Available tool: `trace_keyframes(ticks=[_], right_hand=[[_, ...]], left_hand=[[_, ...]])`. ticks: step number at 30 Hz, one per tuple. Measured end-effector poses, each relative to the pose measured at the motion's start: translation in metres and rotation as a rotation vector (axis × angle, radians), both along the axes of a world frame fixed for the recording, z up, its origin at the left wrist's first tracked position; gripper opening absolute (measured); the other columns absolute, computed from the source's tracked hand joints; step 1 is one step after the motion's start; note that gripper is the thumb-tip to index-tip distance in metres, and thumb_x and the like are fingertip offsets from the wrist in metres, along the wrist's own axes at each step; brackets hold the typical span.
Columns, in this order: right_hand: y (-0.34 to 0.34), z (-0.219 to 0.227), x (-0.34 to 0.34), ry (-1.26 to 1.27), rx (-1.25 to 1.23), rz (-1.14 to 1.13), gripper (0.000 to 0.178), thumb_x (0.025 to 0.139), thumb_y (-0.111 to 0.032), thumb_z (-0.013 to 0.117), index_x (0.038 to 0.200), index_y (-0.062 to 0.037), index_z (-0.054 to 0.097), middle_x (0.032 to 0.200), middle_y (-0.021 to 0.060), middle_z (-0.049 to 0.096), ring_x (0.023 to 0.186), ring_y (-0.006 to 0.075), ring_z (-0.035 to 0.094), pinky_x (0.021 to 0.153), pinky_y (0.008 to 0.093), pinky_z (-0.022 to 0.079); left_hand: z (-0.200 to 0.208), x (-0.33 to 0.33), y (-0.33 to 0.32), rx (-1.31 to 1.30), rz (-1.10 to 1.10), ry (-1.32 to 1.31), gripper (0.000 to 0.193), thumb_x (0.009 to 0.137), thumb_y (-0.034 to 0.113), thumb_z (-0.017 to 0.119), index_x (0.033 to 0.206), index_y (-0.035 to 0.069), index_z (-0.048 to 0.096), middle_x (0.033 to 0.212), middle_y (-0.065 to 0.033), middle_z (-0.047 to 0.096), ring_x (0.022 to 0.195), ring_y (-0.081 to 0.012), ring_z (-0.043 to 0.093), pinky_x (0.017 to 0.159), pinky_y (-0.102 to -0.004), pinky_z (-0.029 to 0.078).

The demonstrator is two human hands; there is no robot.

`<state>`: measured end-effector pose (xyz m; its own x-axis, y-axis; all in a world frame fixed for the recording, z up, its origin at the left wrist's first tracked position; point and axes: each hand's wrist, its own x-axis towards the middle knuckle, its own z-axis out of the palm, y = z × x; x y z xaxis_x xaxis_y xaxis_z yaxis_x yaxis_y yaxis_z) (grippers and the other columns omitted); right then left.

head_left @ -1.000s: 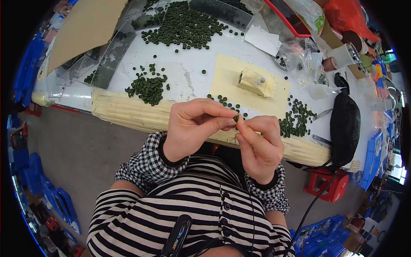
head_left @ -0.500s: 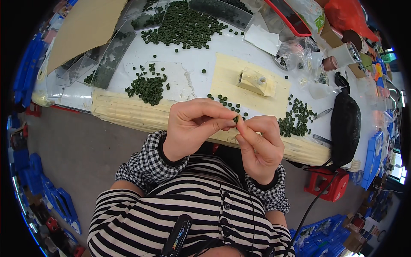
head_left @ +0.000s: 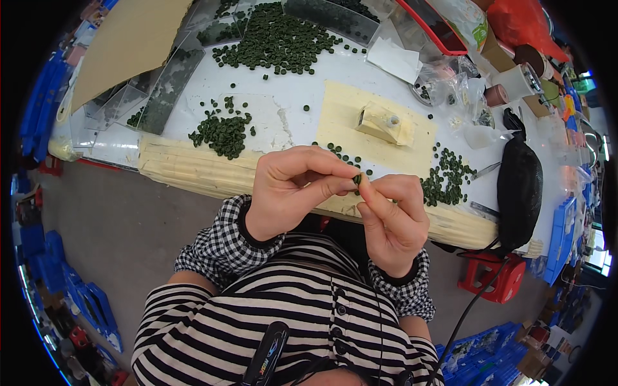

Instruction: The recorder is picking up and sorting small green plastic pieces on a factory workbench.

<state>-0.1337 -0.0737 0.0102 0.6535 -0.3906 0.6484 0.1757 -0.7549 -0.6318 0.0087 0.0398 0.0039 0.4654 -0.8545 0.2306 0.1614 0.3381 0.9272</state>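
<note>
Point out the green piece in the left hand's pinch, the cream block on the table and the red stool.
Green piece (head_left: 356,180): head view, its visible middle.
Cream block (head_left: 378,123): head view, middle of its body.
Red stool (head_left: 506,282): head view, its visible side.

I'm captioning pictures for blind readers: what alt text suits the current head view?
A left hand pinches a small dark green disc, with a fingertip of the right hand at it, near the edge of a white table. Similar discs lie there in piles, with a cream block among them.
</note>
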Motion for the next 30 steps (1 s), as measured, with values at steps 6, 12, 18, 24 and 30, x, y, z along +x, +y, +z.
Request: trace_keyframes(ticks=[6, 12, 18, 24, 30], right_hand=[[0.0001, 0.0003, -0.0004, -0.005, -0.021, 0.004, 0.035, 0.074, 0.001, 0.076, 0.108, -0.0041, 0.073, 0.088, 0.004, 0.066, 0.078, 0.0207, 0.057, 0.069, 0.0307, 0.047], [-0.0012, -0.0005, -0.0002, -0.007, -0.036, 0.021, 0.037, 0.072, 0.003, 0.076, 0.108, -0.0033, 0.073, 0.089, 0.0048, 0.065, 0.077, 0.0211, 0.057, 0.067, 0.0311, 0.048], [-0.0015, -0.0012, -0.0008, -0.011, -0.044, 0.023, 0.038, 0.072, 0.003, 0.075, 0.11, -0.0034, 0.073, 0.089, 0.0052, 0.065, 0.077, 0.0215, 0.057, 0.067, 0.0302, 0.047], [-0.003, -0.0013, -0.0049, -0.025, 0.164, 0.085, 0.037, 0.077, 0.005, 0.071, 0.113, -0.0043, 0.072, 0.091, 0.0054, 0.065, 0.078, 0.0197, 0.057, 0.069, 0.0283, 0.045], [-0.001, -0.0013, -0.0057, -0.019, 0.224, 0.094, 0.038, 0.077, 0.006, 0.07, 0.113, -0.005, 0.072, 0.091, 0.0061, 0.065, 0.078, 0.0194, 0.056, 0.069, 0.0286, 0.045]], left_hand=[[0.0016, -0.0004, 0.0005, 0.01, -0.012, 0.007, 0.018, 0.088, -0.009, 0.063, 0.105, -0.005, 0.069, 0.096, -0.0119, 0.068, 0.086, -0.0145, 0.067, 0.077, -0.0243, 0.056], [-0.0015, -0.0031, 0.0005, -0.001, -0.002, 0.049, 0.019, 0.088, -0.01, 0.062, 0.105, -0.005, 0.069, 0.095, -0.0121, 0.068, 0.085, -0.0143, 0.067, 0.077, -0.0242, 0.056], [-0.0027, -0.003, 0.0002, 0.0, -0.022, 0.069, 0.018, 0.089, -0.009, 0.062, 0.105, -0.005, 0.068, 0.096, -0.0118, 0.069, 0.087, -0.0146, 0.067, 0.078, -0.0242, 0.056], [-0.0016, -0.0022, -0.0004, -0.012, -0.082, 0.161, 0.017, 0.09, -0.006, 0.063, 0.107, -0.007, 0.066, 0.099, -0.0125, 0.069, 0.091, -0.0162, 0.069, 0.08, -0.0247, 0.057], [0.0022, -0.0053, 0.0, 0.018, -0.043, 0.182, 0.017, 0.089, -0.006, 0.064, 0.106, -0.007, 0.066, 0.099, -0.0132, 0.069, 0.091, -0.0167, 0.069, 0.08, -0.0249, 0.057]])
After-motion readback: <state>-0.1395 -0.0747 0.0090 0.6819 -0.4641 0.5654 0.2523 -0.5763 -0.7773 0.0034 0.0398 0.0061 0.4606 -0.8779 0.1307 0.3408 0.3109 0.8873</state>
